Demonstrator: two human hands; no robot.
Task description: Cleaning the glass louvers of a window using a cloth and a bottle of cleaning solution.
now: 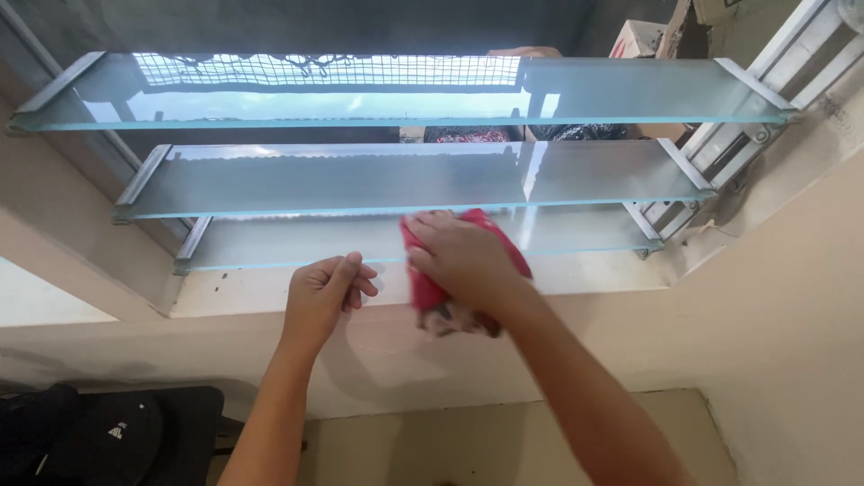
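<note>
A louvre window with three frosted glass slats fills the wall ahead. My right hand (461, 256) grips a red cloth (427, 290) and presses it against the front edge of the lowest slat (270, 243). The cloth hangs a little below the hand. My left hand (322, 292) pinches the same slat's front edge just to the left, fingers curled on the glass. The middle slat (342, 178) and the top slat (360, 90) lie above, tilted open.
Metal slat holders (697, 175) run down the right side of the frame. A beige sill and wall (765, 315) surround the window. A black bag (108, 436) sits on the floor at lower left. Boxes (643, 36) show beyond the window.
</note>
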